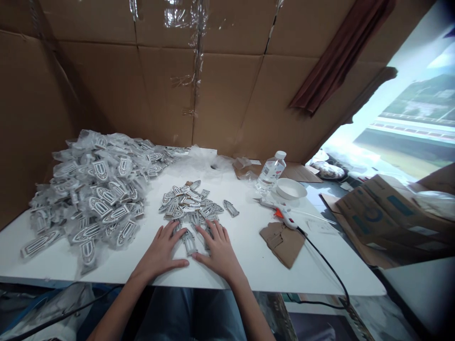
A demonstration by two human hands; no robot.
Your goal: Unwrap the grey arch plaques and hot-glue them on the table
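- The left hand (161,253) lies palm down with fingers spread, its fingertips on the near edge of the loose pieces (185,201); its thumb points inward.
- The right hand (218,251) is also palm down and spread, fingertips on the same edge, pinching nothing.
- Between the hands, a flat grey piece (189,244) rests on the white tabletop (245,260), long and narrow, with openings through it.
- The loose pieces form a low, jumbled heap in front of the hands, narrow and pointed, some grey, others showing white outlines with brown edges.
- A single piece (231,208) lies apart, just right of the heap.
- Farther right, a torn brown cardboard scrap (284,242) lies beside a glue gun (280,213) with an orange trigger and black cord.
- To the left rises a much larger mound of bagged pieces (103,189), white-outlined arched shapes seen through clear, crinkled plastic.
- Beyond the glue gun are a white bowl (291,188) and an upright clear bottle (271,173) with a white cap.
- A tall cardboard wall (159,90) stands behind everything.
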